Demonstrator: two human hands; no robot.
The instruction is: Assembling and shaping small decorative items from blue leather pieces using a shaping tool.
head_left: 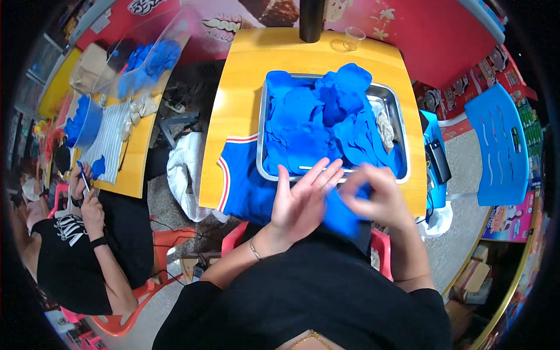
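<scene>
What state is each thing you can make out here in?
Left hand: open, fingers extended, palm showing.
Right hand: fingers curled, blurred, grip unclear.
Blue piece: blurred near the right hand, shape unclear.
Metal tray: heaped with blue pieces.
Blue garment: laid out, partly hidden.
Clear cup: upright.
Blue basin: holding more blue pieces.

A thin, plain blue piece point(340, 217) is held in the right hand point(376, 195), close to the open left palm; its outline is blurred and its exact shape cannot be made out. More blue pieces point(298, 119), flat and round-edged, are heaped loosely in a metal tray point(402, 160), overlapped in layers and piled over the far rim.
</scene>
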